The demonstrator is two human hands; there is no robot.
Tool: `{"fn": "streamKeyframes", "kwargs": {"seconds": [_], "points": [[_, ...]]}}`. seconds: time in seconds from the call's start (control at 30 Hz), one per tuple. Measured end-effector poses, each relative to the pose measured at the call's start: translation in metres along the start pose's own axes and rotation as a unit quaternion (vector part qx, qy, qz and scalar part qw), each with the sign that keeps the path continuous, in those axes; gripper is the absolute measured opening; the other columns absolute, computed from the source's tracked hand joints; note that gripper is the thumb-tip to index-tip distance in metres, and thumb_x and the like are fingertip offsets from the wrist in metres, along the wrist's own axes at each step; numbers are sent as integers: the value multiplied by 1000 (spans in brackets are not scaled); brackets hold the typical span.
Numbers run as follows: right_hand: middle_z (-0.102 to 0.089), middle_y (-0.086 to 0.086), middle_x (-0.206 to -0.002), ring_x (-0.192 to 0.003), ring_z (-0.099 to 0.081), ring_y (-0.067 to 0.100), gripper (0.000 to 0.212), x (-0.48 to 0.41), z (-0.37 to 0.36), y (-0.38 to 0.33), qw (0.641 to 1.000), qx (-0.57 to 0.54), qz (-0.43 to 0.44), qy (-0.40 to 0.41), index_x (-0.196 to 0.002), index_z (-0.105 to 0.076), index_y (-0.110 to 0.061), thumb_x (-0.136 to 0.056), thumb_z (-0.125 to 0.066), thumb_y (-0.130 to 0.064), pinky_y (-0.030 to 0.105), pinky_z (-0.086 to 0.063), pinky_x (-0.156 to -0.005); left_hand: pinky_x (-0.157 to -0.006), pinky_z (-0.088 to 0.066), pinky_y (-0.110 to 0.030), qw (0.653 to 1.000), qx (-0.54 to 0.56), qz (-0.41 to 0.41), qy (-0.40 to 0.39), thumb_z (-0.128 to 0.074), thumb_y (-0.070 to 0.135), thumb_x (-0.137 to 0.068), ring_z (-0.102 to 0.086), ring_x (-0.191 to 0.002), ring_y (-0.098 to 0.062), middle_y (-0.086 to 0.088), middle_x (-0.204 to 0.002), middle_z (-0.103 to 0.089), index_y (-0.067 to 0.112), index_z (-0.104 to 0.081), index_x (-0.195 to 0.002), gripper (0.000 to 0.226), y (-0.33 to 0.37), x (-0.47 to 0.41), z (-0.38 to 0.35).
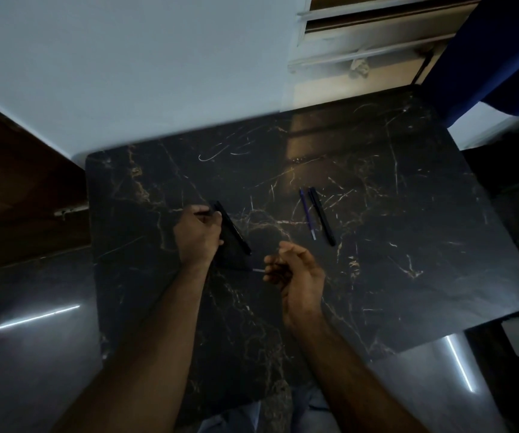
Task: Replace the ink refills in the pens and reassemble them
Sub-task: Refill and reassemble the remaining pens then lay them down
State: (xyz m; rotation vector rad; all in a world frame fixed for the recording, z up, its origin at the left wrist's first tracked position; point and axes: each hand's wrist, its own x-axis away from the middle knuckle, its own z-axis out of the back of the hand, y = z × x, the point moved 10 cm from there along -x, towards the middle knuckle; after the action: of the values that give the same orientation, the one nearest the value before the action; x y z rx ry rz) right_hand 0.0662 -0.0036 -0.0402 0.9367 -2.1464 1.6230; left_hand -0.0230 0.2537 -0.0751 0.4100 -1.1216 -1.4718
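Observation:
My left hand (198,234) is closed around the upper end of a black pen barrel (234,229), which slants down to the right above the dark marble table (392,245). To its right, my right hand (297,275) pinches a thin refill (258,270) whose pale tip pokes out leftward, just below the barrel's lower end. Farther right on the table lie a blue refill (308,214) and a second black pen (322,215), side by side and untouched. The dim light hides fine detail.
The table's left edge (91,232) and near right edge (470,335) border a glossy dark floor. A pale wall and a window frame (361,42) stand beyond the far edge. Blue cloth (501,57) hangs at the upper right.

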Motion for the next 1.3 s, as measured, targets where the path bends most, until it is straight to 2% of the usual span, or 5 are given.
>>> {"fn": "streamKeyframes", "kwargs": {"seconds": [0.17, 0.23, 0.33, 0.57, 1.3], "points": [[-73, 24, -85, -67, -69, 27, 17, 1, 7, -5, 999, 43, 32, 1, -116, -65, 4, -100, -60, 1, 35, -58, -57, -61, -54, -21, 997, -64, -45, 15, -76, 28, -100, -70, -77, -9, 6, -100, -75, 21, -72, -114, 16, 15, 18, 16], [-74, 26, -86, -66, -70, 27, 16, 3, 12, -6, 997, 59, 44, 0, -114, -66, 4, -99, -61, 4, 35, -58, -56, -66, -48, -17, 989, -109, -91, -38, -75, 29, -98, -69, -83, -3, 16, -99, -72, 31, -70, -111, 14, 15, 40, 21], [-73, 27, -85, -66, -70, 26, 14, 4, 20, -3, 997, 63, 51, 6, -111, -67, 2, -98, -61, 6, 34, -58, -54, -73, -52, -22, 936, -248, -194, -155, -80, 30, -92, -65, -88, 3, 23, -101, -67, 40, -68, -112, 26, 4, 91, 18], [-74, 23, -80, -63, -69, 25, 15, 8, 26, 3, 996, 71, 50, 12, -110, -66, 1, -97, -61, 7, 34, -57, -53, -75, -53, -29, 856, -352, -328, -191, -79, 32, -94, -68, -104, -16, 8, -120, -67, 30, -77, -118, 24, 4, 114, 1], [-74, 26, -83, -65, -70, 25, 16, 14, 30, -2, 994, 94, 63, 11, -113, -65, 2, -98, -61, 8, 33, -58, -55, -68, -46, -22, 862, -332, -340, -179, -84, 30, -90, -71, -93, -11, 10, -114, -68, 29, -77, -111, 22, 3, 102, 3]]}}
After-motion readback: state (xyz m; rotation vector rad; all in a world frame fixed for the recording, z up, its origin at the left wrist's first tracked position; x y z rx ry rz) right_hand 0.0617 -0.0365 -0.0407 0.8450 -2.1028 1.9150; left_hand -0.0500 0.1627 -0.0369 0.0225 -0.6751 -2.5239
